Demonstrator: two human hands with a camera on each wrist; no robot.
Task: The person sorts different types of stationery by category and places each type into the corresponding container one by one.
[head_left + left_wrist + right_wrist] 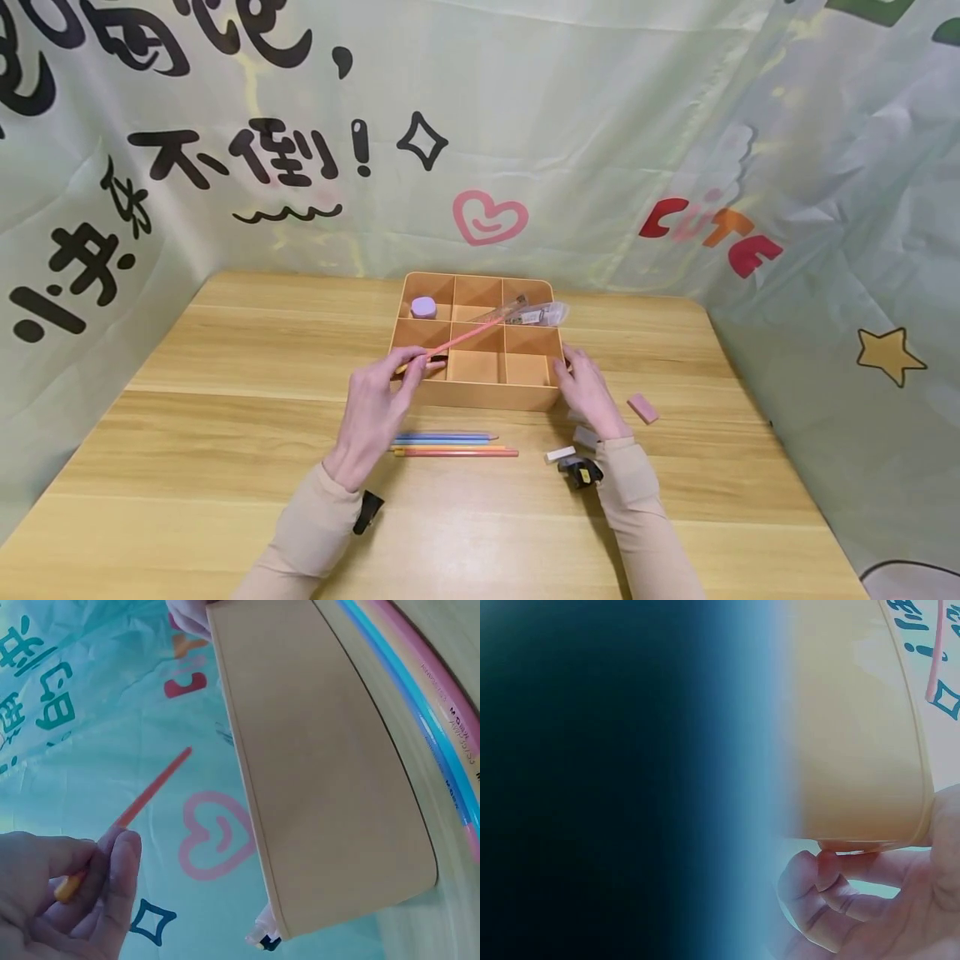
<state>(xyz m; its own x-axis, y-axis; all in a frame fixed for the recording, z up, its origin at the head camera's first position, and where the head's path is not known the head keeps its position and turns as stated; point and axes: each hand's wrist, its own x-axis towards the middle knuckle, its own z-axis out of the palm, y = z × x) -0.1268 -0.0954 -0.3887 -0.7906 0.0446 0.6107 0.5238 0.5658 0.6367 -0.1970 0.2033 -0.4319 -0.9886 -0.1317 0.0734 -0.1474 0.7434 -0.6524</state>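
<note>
A pink-red pencil [468, 335] with a yellow end is pinched in my left hand [378, 408], slanting over the tan divided box [480, 396]. The left wrist view shows that pencil [157, 787] between thumb and fingers, apart from the box front [322, 765]. My right hand [588, 387] grips the box's right wall; its fingers [829, 881] curl against the wall in the right wrist view. A lilac block [423, 307] lies in the back left compartment. Clear packaging [543, 314] sticks out at the back right. Black and pink items, partly hidden, lie in the front left compartment.
Several coloured pencils [457, 452] lie side by side before the box. A pink eraser [642, 408], a white block [560, 454] and a greyish block [586, 437] are around the right forearm. A printed cloth [585, 167] hangs behind the table.
</note>
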